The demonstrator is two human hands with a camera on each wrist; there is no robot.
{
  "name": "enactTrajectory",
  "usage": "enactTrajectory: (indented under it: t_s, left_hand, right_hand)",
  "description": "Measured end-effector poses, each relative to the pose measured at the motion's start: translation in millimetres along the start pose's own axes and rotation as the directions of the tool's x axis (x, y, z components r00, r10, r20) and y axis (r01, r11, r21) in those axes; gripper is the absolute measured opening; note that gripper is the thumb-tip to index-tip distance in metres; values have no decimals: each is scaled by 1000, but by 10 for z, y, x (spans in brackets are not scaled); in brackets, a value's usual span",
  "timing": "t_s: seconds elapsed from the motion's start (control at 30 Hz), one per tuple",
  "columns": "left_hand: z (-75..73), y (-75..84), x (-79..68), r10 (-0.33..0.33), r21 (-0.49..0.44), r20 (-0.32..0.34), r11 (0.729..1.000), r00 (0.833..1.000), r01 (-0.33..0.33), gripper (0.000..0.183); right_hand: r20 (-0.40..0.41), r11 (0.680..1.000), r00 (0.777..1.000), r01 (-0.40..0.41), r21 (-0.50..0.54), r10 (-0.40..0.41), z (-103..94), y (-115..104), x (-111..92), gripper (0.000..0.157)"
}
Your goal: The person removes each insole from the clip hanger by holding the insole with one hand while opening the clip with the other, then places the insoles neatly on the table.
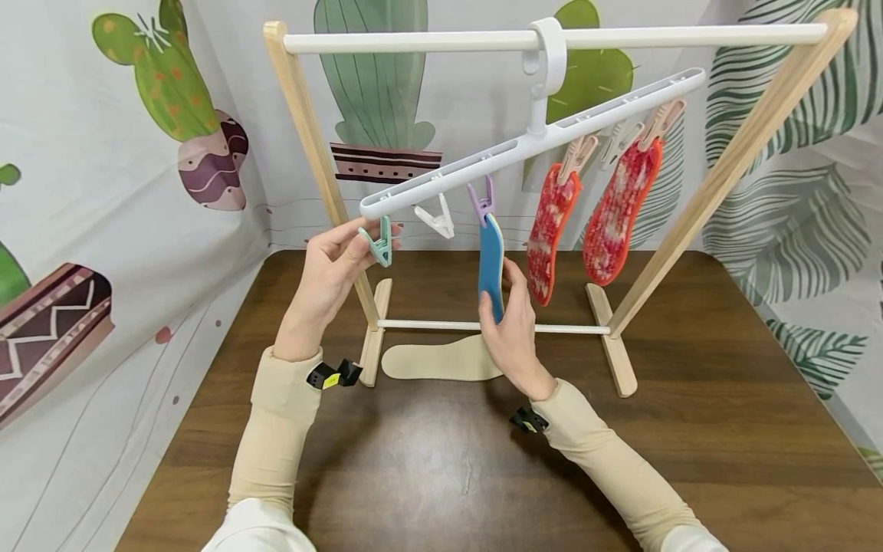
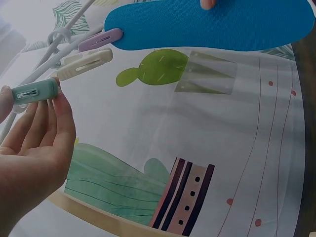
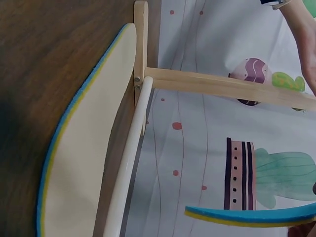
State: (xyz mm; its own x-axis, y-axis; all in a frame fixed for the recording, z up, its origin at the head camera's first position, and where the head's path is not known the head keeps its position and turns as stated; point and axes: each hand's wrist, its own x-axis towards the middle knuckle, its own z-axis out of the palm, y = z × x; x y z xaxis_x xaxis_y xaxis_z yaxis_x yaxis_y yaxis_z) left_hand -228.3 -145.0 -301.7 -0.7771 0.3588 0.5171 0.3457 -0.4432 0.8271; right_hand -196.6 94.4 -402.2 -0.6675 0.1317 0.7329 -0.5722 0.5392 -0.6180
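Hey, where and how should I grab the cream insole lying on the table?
I'd take the cream insole by the middle of its near long edge, coming from the front, easing under and pinching its thickness. It lies flat on the table, so that thin edge seems the likeliest grip; the lower white bar runs along its far side, and a wooden foot crowds its left end.

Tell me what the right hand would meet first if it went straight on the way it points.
Gripping the blue insole, the right hand would likely meet the purple clip at the insole's upper end first, though depth is hard to judge.
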Motion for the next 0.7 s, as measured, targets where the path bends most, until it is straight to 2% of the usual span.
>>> enactTrajectory:
  t_s: [0.4, 0.7]
  left_hand:
    - [50, 3, 12, -1, 1, 2, 1000, 1000, 1, 41]
    - [50, -10, 17, 17, -23, 20, 1000, 1000, -16, 43]
  right_hand:
    - [20, 999, 998, 51, 6, -51, -43, -90, 230, 42]
    - [-10, 994, 996, 83, -76, -84, -42, -71, 266, 38]
